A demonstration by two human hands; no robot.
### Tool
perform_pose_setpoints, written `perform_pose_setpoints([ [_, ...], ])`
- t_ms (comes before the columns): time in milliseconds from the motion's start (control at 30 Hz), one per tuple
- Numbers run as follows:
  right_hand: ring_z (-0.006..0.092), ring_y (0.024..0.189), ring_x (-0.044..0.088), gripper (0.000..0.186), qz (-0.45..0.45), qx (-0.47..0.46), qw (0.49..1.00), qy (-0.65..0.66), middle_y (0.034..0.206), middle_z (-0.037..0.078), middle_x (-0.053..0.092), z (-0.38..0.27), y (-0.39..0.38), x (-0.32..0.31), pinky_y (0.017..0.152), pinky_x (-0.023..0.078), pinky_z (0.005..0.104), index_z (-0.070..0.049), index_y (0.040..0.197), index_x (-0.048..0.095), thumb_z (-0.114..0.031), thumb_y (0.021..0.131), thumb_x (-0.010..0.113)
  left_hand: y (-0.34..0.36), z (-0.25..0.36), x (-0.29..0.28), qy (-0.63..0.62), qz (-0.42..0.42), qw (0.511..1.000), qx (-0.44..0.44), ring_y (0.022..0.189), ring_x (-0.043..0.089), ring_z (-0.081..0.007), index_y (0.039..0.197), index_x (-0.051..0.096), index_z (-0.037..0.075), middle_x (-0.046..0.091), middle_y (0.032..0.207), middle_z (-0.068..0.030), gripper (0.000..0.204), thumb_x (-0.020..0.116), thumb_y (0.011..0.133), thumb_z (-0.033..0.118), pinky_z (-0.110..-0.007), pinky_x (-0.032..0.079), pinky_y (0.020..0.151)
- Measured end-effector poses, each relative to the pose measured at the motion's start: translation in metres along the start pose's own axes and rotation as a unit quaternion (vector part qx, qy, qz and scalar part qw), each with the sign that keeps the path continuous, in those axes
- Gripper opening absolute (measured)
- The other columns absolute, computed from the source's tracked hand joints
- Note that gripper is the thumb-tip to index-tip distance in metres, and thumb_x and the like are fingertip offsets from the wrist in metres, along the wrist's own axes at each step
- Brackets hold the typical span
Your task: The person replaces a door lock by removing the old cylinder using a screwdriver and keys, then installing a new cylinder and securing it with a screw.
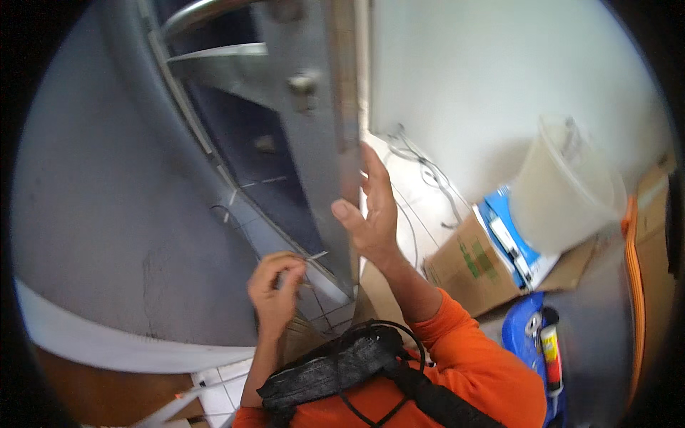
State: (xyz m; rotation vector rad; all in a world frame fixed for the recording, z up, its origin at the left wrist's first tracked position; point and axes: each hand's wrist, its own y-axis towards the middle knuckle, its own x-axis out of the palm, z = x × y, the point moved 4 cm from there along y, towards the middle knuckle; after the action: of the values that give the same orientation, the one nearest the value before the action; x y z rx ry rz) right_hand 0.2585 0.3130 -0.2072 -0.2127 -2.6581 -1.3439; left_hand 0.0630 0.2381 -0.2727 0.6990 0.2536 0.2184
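Steadying a grey metal door [314, 143] by its edge with the open right hand [371, 214]
Left hand [275, 289], closed, pinches a thin white strip [316, 255] at the door's lower corner, apparently to keep it aligned

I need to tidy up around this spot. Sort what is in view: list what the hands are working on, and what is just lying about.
In hand:
- grey metal door, its edge touched by the right hand
- thin white strip, pinched by the left hand at the door's lower edge

Lying about:
- cardboard box
- clear plastic tub
- loose cables on the floor
- blue container
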Motion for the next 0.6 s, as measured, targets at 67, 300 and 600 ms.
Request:
perform_pose_setpoints([
  [67, 0.0251, 0.128, 0.052, 0.059, 0.057, -0.015, 0.998, -0.014, 0.140, 0.017, 0.052, 0.000, -0.037, -0.028, 0.105, 0.043, 0.0378, 0.002, 0.139, 0.051, -0.037, 0.097, 0.065, 0.021, 0.027, 0.002, -0.042, -0.010, 0.999, 0.003, 0.090, 0.067, -0.0192, 0.090, 0.073, 0.006, 0.072, 0.095, -0.0073, 0.013, 0.077, 0.081, -0.002, -0.035, 0.053, 0.082],
  [300, 0.0194, 0.097, 0.064, 0.058, 0.139, 0.441, 0.733, 0.500, 0.114, 0.011, 0.064, -0.018, -0.125, -0.039, 0.078, 0.055, 0.0360, -0.004, 0.137, 0.048, -0.054, 0.107, 0.041, 0.007, 0.071, 0.083, 0.270, -0.221, 0.863, 0.366, 0.123, 0.056, -0.0297, 0.100, 0.076, 0.018, 0.071, 0.108, 0.0022, 0.018, 0.078, 0.083, 0.025, -0.054, 0.029, 0.114],
  [600, 0.0079, 0.062, 0.053, 0.026, 0.254, 0.394, 0.883, -0.037, 0.073, 0.000, 0.058, -0.040, -0.165, -0.179, 0.052, 0.042, 0.0238, -0.005, 0.105, 0.064, -0.029, 0.104, 0.053, 0.057, 0.058, 0.083, 0.379, 0.090, 0.847, 0.362, 0.143, 0.028, -0.0459, 0.155, 0.015, -0.005, 0.016, 0.155, -0.0310, 0.106, 0.086, 0.083, 0.028, -0.061, 0.035, 0.113],
])
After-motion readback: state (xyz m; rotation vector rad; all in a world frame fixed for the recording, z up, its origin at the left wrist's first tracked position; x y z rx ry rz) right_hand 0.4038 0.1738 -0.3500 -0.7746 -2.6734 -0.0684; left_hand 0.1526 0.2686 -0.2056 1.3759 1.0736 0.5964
